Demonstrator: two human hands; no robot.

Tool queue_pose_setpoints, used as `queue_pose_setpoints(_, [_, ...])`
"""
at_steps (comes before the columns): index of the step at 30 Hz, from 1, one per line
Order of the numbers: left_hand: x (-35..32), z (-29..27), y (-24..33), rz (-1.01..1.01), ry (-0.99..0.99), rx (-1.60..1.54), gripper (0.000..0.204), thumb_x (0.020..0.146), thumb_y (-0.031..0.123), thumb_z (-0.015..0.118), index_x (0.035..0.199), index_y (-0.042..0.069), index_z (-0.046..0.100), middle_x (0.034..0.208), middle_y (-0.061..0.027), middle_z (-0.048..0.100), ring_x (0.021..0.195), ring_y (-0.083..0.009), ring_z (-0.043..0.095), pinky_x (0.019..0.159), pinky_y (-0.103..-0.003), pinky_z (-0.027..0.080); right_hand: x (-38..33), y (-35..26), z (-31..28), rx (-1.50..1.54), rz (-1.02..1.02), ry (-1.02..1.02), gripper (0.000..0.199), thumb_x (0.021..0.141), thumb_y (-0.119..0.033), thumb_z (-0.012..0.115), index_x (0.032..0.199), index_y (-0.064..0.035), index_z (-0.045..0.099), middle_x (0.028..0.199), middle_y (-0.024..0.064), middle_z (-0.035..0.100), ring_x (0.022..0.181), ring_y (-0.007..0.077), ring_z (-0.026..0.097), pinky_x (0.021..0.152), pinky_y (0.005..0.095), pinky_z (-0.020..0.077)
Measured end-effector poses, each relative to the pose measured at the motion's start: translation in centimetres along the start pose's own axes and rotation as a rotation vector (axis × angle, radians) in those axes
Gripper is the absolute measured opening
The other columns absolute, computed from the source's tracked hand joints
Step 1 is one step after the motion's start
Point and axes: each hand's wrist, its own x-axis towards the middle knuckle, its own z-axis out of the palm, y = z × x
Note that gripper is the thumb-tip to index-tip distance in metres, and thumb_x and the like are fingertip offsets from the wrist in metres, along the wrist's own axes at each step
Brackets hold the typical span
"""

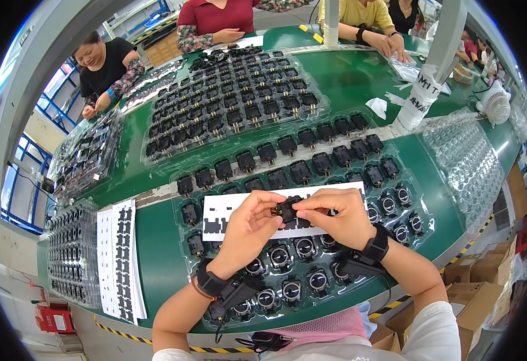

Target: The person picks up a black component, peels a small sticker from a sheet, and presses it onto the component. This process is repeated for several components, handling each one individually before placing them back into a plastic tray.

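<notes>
My left hand (248,225) and my right hand (340,219) meet over the tray. Between their fingertips they pinch a small square black plastic housing (287,211); fingers cover part of it. Under my hands lies a white sheet (222,207) with black die-cut sticker shapes, on top of a clear plastic tray (418,195). Its far rows hold plain black housings (267,152). In the near rows, housings show round silver-rimmed faces (291,291). Each wrist wears a black strap with a device on it.
More sticker sheets (111,265) lie at the left beside another filled tray (71,256). Across the green table (359,78) stands a larger tray of housings (233,99). Bubble wrap (465,159) covers the right end, near a post (420,99) and a small fan (495,103). Several people work opposite.
</notes>
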Motion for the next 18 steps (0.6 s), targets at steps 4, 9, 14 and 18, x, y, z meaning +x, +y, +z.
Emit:
queue_pose_setpoints(4, [-0.1, 0.0, 0.3, -0.018, 0.049, 0.023, 0.029, 0.082, -0.008, 0.056, 0.109, 0.001, 0.048, 0.104, -0.0071, 0.056, 0.096, -0.0116, 0.056, 0.083, -0.026, 0.049, -0.1, 0.4, -0.2, 0.010, -0.103, -0.078, 0.024, 0.083, -0.005, 0.063, 0.107, -0.0081, 0.067, 0.082, 0.0087, 0.068, 0.060, 0.0137, 0.064, 0.056, 0.0226, 0.0502])
queue_pose_setpoints(9, [-0.2, 0.1, 0.2, 0.044, 0.202, 0.038, 0.024, 0.081, -0.007, 0.059, 0.100, 0.003, 0.048, 0.099, -0.0071, 0.058, 0.088, -0.0098, 0.057, 0.073, -0.022, 0.048, -0.3, -1.7, -0.2, 0.143, 0.025, -0.191, 0.043, 0.091, -0.003, 0.048, 0.134, -0.0079, 0.042, 0.096, 0.0116, 0.068, 0.072, 0.0162, 0.068, 0.063, 0.0252, 0.0540])
queue_pose_setpoints(14, [-0.1, 0.0, 0.1, 0.081, 0.335, 0.002, 0.022, 0.081, -0.007, 0.059, 0.096, 0.004, 0.047, 0.099, -0.0088, 0.059, 0.084, -0.0088, 0.056, 0.064, -0.020, 0.047, -0.3, -1.4, -0.6, 0.150, 0.023, -0.076, 0.040, 0.093, -0.005, 0.045, 0.132, -0.0022, 0.041, 0.111, 0.0124, 0.064, 0.082, 0.0173, 0.067, 0.076, 0.0280, 0.0521])
queue_pose_setpoints(18, [-0.1, 0.1, 0.2, 0.095, 0.352, -0.015, 0.023, 0.080, -0.008, 0.059, 0.095, 0.004, 0.046, 0.098, -0.0089, 0.058, 0.084, -0.0090, 0.056, 0.066, -0.020, 0.047, 0.4, -0.2, -0.2, -0.046, -0.029, 0.027, 0.037, 0.082, 0.002, 0.054, 0.119, -0.0013, 0.050, 0.111, 0.0115, 0.064, 0.097, 0.0211, 0.062, 0.085, 0.0325, 0.0472])
